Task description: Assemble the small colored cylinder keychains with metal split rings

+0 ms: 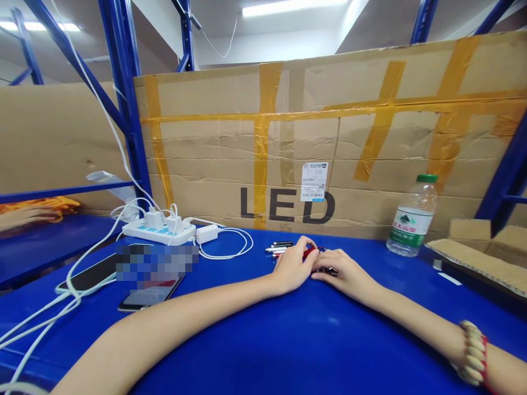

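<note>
Near the middle of the blue tabletop (263, 340), my left hand (293, 267) is curled, its fingers and thumb closed about a small red object (307, 253) that shows only in part. Right up against it, my right hand (346, 271) bends its fingers over a small dark, shiny metallic thing (328, 270), perhaps keys. Most of it is covered, so its kind cannot be made out. Just left of my left hand, several pens (276, 249) with black, white and red barrels lie side by side.
Two phones (102, 270) (150, 296) lie at left by a white power strip (158, 233) with chargers and looping white cables (236, 255). At right stand a water bottle (411, 219) and an open cardboard box (486, 258). Taped cardboard (197, 164) closes the back. Another person's hand (24, 218) shows far left.
</note>
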The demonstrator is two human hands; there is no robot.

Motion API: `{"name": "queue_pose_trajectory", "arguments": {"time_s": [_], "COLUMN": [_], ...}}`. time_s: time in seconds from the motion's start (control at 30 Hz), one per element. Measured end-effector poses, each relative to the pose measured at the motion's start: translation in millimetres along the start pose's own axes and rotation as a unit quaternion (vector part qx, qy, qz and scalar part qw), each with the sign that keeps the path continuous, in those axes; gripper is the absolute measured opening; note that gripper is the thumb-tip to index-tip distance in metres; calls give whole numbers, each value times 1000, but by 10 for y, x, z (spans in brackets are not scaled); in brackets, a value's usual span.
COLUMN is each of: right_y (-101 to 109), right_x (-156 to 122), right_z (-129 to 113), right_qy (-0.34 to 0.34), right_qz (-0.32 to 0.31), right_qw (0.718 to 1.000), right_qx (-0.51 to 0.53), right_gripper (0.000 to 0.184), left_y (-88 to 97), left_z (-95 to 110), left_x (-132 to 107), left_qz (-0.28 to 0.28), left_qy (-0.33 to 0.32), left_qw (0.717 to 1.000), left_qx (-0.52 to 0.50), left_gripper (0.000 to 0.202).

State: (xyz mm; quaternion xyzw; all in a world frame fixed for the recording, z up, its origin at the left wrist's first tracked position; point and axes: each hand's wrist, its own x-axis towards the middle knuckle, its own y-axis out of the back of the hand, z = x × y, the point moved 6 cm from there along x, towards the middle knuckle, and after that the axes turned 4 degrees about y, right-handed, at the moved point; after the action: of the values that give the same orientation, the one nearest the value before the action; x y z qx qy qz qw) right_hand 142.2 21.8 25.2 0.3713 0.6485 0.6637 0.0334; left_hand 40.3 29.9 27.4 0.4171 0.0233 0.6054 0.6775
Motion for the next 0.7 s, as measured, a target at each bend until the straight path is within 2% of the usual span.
{"name": "queue_pose_trajectory", "arguments": {"time_s": [0.33,0.57,0.7], "right_y": [30,51,45], "right_x": [-8,10,16], "right_z": [-71,-167,-180], "right_qy": [21,45,44], "right_qz": [18,35,27], "right_qw": [1000,998,998], "right_qx": [-14,38,34], "right_gripper": [24,26,24], "left_y": [16,4,13], "left_z": [4,-7,-7], "left_x": [-9,-1,-2], "left_qz": [3,2,4], "left_qy": [3,4,5], "left_qw": [1000,1000,1000], "left_qx": [-2,-9,-9], "left_gripper": [20,19,20]}}
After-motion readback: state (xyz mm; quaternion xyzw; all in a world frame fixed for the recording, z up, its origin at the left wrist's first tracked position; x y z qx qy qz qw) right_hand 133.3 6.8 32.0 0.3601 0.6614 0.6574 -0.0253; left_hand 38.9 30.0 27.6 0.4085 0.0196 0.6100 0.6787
